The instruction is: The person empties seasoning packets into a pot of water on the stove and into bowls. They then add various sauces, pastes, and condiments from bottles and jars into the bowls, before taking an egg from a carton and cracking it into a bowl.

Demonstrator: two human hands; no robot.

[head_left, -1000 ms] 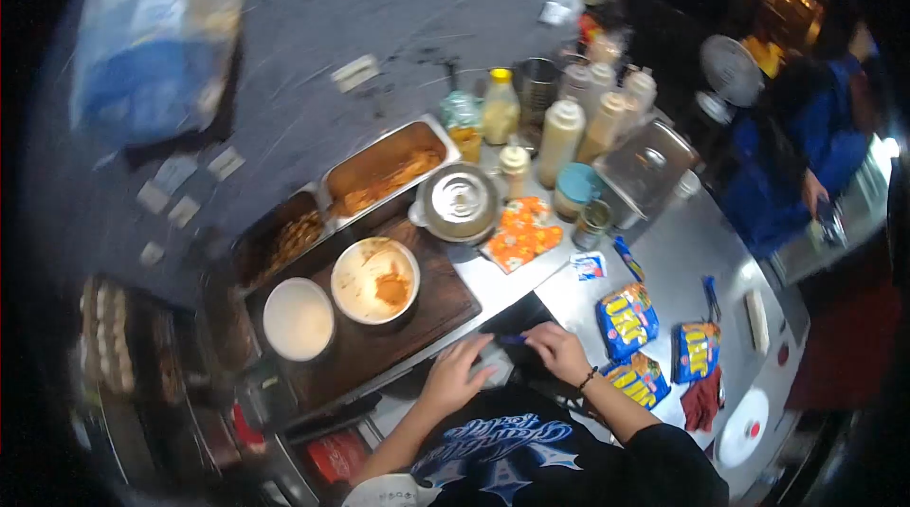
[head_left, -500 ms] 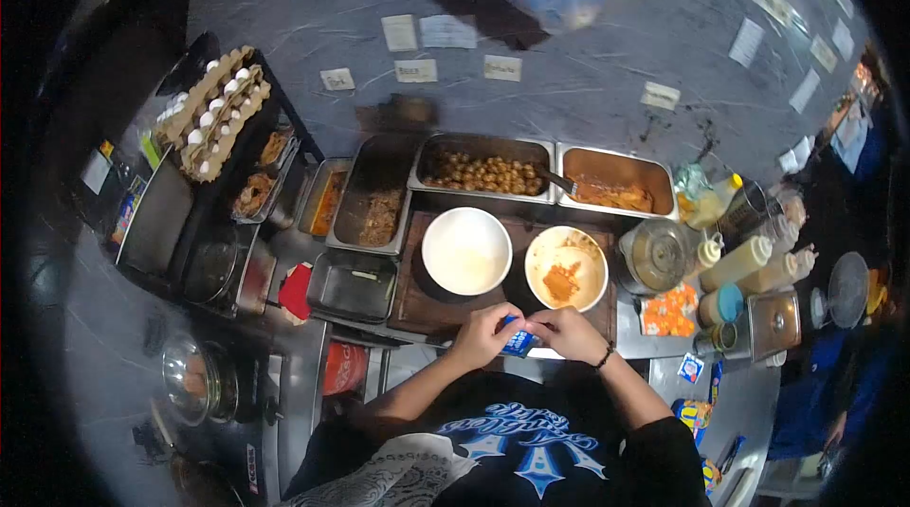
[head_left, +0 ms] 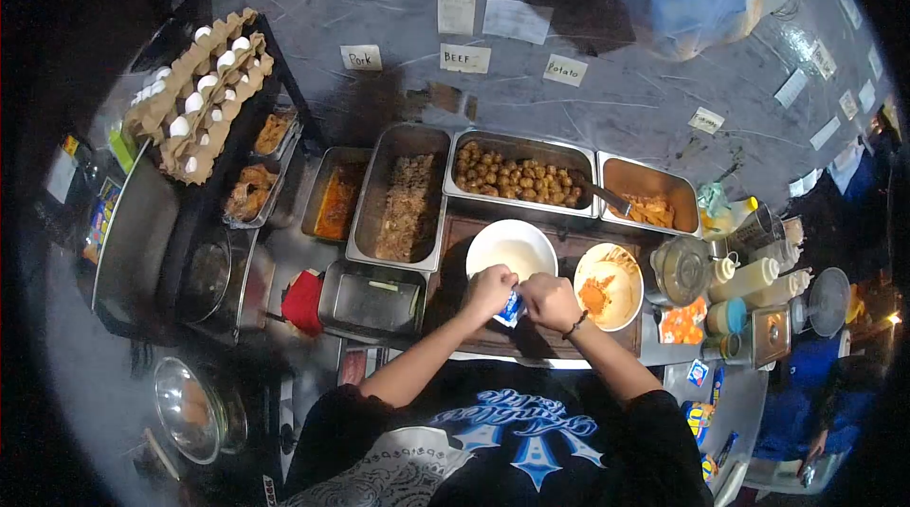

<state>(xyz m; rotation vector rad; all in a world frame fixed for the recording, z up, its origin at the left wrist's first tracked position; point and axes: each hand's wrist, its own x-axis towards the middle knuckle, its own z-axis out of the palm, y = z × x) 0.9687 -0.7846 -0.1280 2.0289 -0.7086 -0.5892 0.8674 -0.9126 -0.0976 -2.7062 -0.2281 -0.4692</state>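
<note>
A small blue and white sachet (head_left: 510, 312) is pinched in my left hand (head_left: 490, 291), whose fingers are closed. My right hand (head_left: 551, 302) is also closed, at the sachet's right edge and apparently gripping it; its fingertips are mostly hidden. Both hands are at the front rim of a white bowl (head_left: 513, 240), which looks pale inside. To the right, close to my right wrist, stands a second white bowl (head_left: 633, 303) with orange-brown powder (head_left: 595, 296) and shredded food in it.
Behind the bowls are metal pans of small potatoes (head_left: 517, 175), ground meat (head_left: 406, 208) and orange food (head_left: 649, 208). A metal tray (head_left: 372, 317) sits left, below an egg carton (head_left: 210, 114). Squeeze bottles (head_left: 749, 281) and a lidded jar (head_left: 679, 270) crowd the right.
Both hands, with the sachet, have moved forward from the board's front edge to the left bowl's front rim. The camera view has shifted, and my right hand has turned more fist-like.
</note>
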